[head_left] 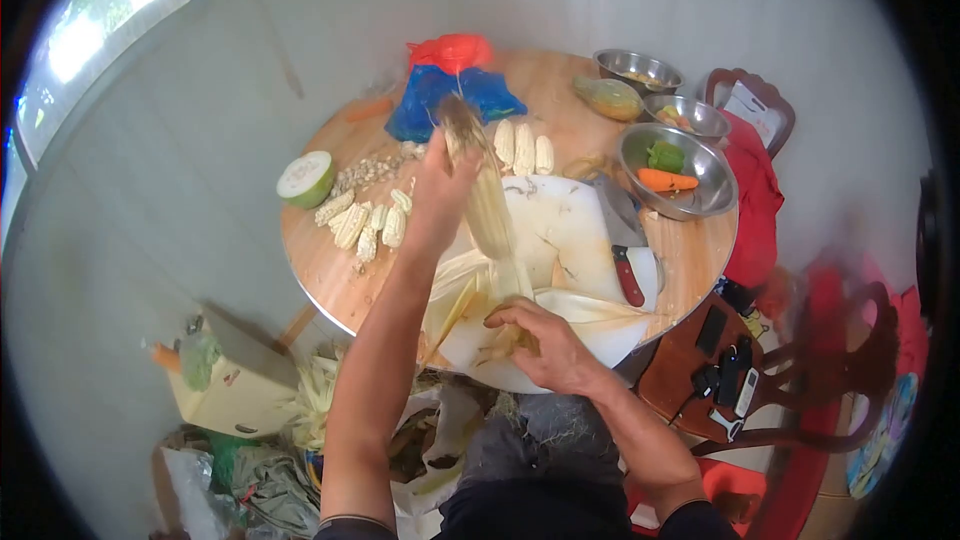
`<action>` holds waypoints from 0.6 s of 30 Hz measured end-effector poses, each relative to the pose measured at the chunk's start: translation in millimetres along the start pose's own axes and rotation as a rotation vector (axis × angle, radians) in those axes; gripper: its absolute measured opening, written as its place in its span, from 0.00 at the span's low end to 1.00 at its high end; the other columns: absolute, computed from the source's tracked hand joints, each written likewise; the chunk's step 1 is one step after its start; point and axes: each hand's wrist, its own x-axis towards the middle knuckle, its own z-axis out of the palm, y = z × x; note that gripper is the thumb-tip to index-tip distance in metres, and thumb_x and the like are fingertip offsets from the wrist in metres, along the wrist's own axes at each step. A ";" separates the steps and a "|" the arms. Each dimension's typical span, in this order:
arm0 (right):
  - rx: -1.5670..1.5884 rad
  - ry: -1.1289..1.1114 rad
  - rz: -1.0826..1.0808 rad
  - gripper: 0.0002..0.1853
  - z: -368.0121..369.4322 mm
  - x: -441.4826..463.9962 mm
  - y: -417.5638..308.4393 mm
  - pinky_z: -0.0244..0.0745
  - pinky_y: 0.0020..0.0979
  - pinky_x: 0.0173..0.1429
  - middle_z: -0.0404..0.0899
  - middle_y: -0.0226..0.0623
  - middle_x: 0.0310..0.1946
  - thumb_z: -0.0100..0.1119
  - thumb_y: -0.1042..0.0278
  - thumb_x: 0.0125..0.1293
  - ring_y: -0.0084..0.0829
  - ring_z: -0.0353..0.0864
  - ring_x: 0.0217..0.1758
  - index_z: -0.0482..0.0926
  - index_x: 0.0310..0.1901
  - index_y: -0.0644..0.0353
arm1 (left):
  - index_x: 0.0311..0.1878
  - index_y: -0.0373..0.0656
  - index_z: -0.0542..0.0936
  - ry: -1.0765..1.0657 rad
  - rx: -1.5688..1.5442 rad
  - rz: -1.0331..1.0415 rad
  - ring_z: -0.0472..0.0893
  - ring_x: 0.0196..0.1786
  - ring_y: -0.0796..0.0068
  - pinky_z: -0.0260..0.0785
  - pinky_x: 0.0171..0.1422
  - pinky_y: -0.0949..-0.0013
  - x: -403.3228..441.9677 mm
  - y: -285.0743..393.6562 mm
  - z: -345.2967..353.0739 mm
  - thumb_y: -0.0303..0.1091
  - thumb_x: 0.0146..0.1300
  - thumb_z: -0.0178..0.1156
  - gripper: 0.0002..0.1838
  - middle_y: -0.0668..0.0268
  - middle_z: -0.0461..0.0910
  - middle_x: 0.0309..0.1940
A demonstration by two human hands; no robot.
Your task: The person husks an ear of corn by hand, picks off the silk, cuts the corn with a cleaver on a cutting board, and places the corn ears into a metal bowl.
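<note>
An ear of corn [487, 215], wrapped in pale husk with brown silk at its far tip, slants over the white cutting board [570, 208]. My left hand [440, 190] is closed around its upper part near the silk. At the lower end, my right hand [548, 345] has its fingers curled on the corn husk [505, 342]. Loose husk leaves [590, 308] spread over the board's near side. A knife with a red-brown handle [628, 275] lies on the right of the board. Peeled ears of corn [524, 148] rest beyond it.
Broken corn pieces [352, 227] and a cut green gourd [307, 178] sit on the round table's left. A steel bowl [715, 175] holds carrots and something green. Blue plastic bag [425, 105] stands behind. A wooden chair [690, 370] carries electronics at right.
</note>
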 end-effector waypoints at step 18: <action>-0.220 0.613 -0.033 0.25 -72.5 110.2 -46.0 0.80 0.38 0.53 0.82 0.44 0.47 0.75 0.62 0.60 0.41 0.85 0.48 0.81 0.56 0.65 | 0.64 0.34 0.73 0.000 0.161 0.158 0.80 0.58 0.70 0.73 0.62 0.66 -35.1 21.4 43.6 0.20 0.61 0.67 0.27 0.60 0.81 0.55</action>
